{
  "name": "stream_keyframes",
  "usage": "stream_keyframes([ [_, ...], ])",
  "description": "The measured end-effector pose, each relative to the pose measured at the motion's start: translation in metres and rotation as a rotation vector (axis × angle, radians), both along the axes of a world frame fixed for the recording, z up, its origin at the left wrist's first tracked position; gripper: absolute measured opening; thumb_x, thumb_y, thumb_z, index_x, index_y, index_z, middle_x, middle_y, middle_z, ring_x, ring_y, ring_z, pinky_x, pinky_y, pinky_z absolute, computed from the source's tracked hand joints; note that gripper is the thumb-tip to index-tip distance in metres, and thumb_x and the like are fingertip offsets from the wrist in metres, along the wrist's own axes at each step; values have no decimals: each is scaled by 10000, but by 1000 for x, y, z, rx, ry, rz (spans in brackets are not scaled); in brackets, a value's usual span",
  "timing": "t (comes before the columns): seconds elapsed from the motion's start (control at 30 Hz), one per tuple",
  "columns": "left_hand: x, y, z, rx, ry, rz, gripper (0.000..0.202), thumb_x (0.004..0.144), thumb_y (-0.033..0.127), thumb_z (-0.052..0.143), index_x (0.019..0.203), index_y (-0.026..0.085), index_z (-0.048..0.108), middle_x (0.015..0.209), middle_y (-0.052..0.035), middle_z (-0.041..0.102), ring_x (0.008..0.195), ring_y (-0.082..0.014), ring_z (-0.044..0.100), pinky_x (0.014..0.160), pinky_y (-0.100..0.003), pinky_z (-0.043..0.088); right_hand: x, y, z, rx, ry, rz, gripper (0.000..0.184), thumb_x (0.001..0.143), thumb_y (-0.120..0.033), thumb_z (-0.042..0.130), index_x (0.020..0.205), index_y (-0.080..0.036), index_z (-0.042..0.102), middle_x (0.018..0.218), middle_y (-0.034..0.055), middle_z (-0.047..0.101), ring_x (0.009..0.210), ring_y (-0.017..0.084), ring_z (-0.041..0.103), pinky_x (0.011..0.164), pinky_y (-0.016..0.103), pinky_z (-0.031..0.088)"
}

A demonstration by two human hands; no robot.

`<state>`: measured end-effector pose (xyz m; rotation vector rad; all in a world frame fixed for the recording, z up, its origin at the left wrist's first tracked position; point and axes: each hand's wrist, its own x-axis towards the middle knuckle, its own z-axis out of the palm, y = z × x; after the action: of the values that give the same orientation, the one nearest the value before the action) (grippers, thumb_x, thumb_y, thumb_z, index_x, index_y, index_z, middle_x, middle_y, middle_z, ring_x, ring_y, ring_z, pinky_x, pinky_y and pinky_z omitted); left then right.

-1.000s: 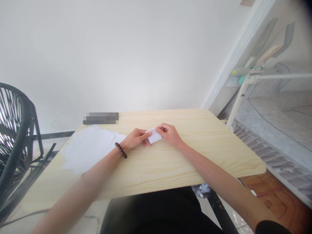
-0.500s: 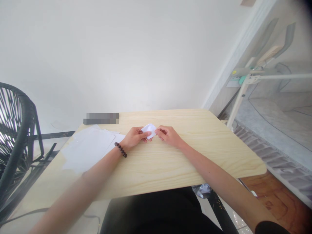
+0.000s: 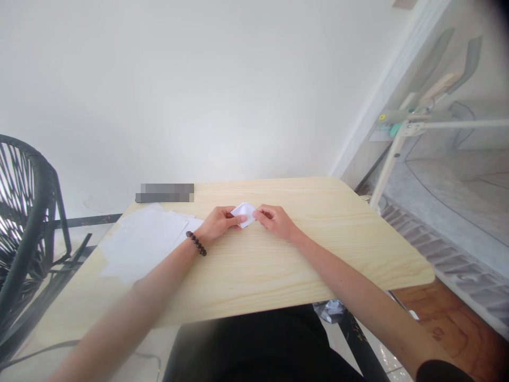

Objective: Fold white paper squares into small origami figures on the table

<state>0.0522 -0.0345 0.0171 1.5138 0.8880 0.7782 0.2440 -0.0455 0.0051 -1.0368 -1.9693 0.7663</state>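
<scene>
Over the middle of the light wooden table (image 3: 278, 281) I see a small folded piece of white paper (image 3: 245, 210) between my hands. My left hand (image 3: 218, 223), with a dark beaded bracelet (image 3: 196, 243) at its wrist, is closed on the paper's left side, thumb on top and fingers beneath. At the paper's right corner, my right hand (image 3: 274, 220) pinches the edge between thumb and fingers. The paper's underside is hidden by the left fingers. Several loose white sheets (image 3: 143, 244) lie overlapping at the table's left, by my left forearm.
A dark pixelated item (image 3: 165, 193) lies at the table's back left edge, near the white wall (image 3: 246, 95). To the left stands a dark woven chair (image 3: 35, 212). On the right is a white metal frame (image 3: 389, 164). Something silvery (image 3: 331, 311) shows below the front edge.
Both hands keep their hold on the paper in nearly the same place. The fingertips of my left hand below the paper show less now, and the paper's outline has shifted slightly.
</scene>
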Motion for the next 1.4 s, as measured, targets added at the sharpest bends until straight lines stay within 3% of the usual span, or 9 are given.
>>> stream_keyframes([
  [0.13, -2, 0, 2, -12, 22, -1, 266, 620, 362, 658, 706, 113, 618, 638, -9, 594, 616, -112, 529, 613, -232, 422, -1, 0, 0, -11, -11, 8, 292, 804, -386, 403, 664, -154, 510, 527, -33, 427, 470, 63, 363, 465, 190, 287],
  [0.33, 4, -4, 2, 8, -24, 44, 379, 675, 409, 595, 933, 132, 588, 815, -46, 606, 725, -147, 535, 639, -259, 429, 0, -1, 0, 23, -40, 13, 274, 792, -371, 430, 667, -148, 531, 541, -32, 431, 482, 61, 346, 468, 189, 275],
  [0.6, 0, 1, -6, 38, -18, 87, 310, 677, 419, 588, 776, 126, 615, 694, -17, 588, 610, -108, 483, 563, -224, 359, -2, 0, -4, 72, -118, 103, 271, 797, -359, 431, 702, -139, 557, 613, -11, 505, 526, 64, 385, 504, 186, 300],
  [0.97, 0, 0, -3, 40, 49, 39, 371, 685, 433, 571, 904, 136, 611, 801, -39, 611, 707, -149, 526, 619, -247, 393, -2, -1, -2, 71, -80, 36, 283, 803, -368, 421, 688, -137, 538, 561, -24, 450, 488, 57, 349, 470, 188, 278],
  [1.27, -4, 3, -3, -11, 27, -70, 251, 636, 354, 640, 728, 121, 626, 693, -14, 611, 655, -135, 531, 611, -238, 395, -3, -2, -2, 39, -84, 104, 286, 826, -353, 383, 700, -141, 530, 553, -25, 451, 489, 58, 364, 478, 186, 285],
  [1.4, -3, 3, -5, -2, 40, -4, 301, 633, 375, 638, 794, 121, 635, 733, -27, 629, 672, -149, 550, 615, -251, 412, -3, -2, -2, 11, -75, 82, 285, 827, -359, 379, 704, -146, 522, 527, -31, 440, 474, 61, 357, 471, 189, 278],
])
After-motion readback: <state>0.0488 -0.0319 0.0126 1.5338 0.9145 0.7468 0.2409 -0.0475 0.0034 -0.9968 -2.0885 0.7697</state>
